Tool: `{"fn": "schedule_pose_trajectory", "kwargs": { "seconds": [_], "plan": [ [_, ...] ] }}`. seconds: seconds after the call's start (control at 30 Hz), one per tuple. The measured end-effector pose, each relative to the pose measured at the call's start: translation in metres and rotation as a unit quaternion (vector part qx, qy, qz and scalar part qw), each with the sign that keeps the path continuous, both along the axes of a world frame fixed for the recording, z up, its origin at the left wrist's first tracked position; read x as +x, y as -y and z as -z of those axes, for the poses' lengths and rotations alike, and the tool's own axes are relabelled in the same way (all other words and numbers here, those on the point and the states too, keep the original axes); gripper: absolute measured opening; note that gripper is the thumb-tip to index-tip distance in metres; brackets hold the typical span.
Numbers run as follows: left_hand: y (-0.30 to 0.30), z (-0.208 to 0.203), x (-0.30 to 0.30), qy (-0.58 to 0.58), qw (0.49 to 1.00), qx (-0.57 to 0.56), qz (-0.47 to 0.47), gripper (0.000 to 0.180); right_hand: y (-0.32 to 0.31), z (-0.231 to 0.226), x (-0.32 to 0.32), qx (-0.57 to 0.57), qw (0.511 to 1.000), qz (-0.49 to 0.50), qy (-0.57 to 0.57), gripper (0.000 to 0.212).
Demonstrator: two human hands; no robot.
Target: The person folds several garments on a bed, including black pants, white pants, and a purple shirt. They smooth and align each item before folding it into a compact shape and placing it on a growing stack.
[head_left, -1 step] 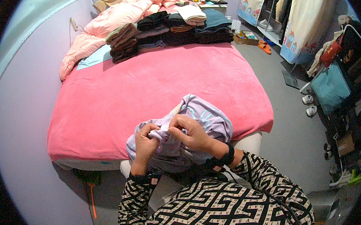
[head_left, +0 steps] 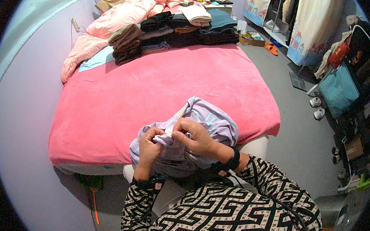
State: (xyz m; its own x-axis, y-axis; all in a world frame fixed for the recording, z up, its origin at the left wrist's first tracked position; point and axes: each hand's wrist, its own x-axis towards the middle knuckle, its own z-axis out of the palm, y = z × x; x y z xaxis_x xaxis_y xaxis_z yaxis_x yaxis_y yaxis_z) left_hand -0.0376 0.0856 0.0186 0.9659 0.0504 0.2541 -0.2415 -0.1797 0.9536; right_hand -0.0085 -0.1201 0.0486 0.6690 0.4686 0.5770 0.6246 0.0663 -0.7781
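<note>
A crumpled lavender garment (head_left: 212, 130) with pale blue markings lies bunched in front of me, over the near edge of the pink bed cover (head_left: 161, 83). My left hand (head_left: 150, 143) is closed with a fold of it between thumb and fingers. Close beside it, my right hand (head_left: 195, 136) pinches the same gathered edge, thumb against forefinger. The two hands almost touch. Which part of the garment they hold, I cannot tell. Its lower part hangs toward my lap, partly hidden by my wrists.
Stacks of folded dark clothes (head_left: 183, 36) line the bed's far side, a white folded piece (head_left: 196, 16) on top. Behind them lies a pink quilt (head_left: 114, 24). Right of the bed, orange slippers (head_left: 270, 48) and white shoes (head_left: 319, 114) sit on the floor near a cluttered rack (head_left: 340, 89).
</note>
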Motion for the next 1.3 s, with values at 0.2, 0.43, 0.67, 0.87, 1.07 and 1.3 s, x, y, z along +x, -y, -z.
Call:
{"fn": "schedule_pose_trajectory", "kwargs": {
  "seconds": [0.2,0.43,0.67,0.87,1.07,1.3],
  "plan": [
    [0.000,0.006,0.001,0.058,0.991,-0.116,-0.042,0.027,0.003,0.003,-0.001,-0.010,0.998,0.051,-0.033,0.014],
    [-0.014,-0.006,-0.016,-0.066,0.970,-0.229,-0.043,0.031,0.002,0.005,-0.001,0.004,0.997,0.049,-0.052,0.012],
    [0.008,-0.008,-0.029,-0.125,0.990,-0.048,-0.046,0.028,-0.005,0.009,-0.005,-0.058,0.996,-0.042,0.046,0.010],
    [-0.055,-0.012,-0.034,-0.043,0.972,-0.214,-0.087,0.027,0.031,0.039,0.030,-0.057,0.994,0.027,-0.086,0.023],
    [-0.187,-0.058,-0.040,0.121,0.931,-0.258,-0.226,0.029,0.095,0.052,0.069,-0.363,0.876,0.317,0.040,0.055],
    [-0.303,-0.141,-0.030,0.229,0.906,0.011,-0.356,0.044,0.119,-0.017,0.081,-0.078,0.955,0.115,-0.264,0.027]
  ]
}}
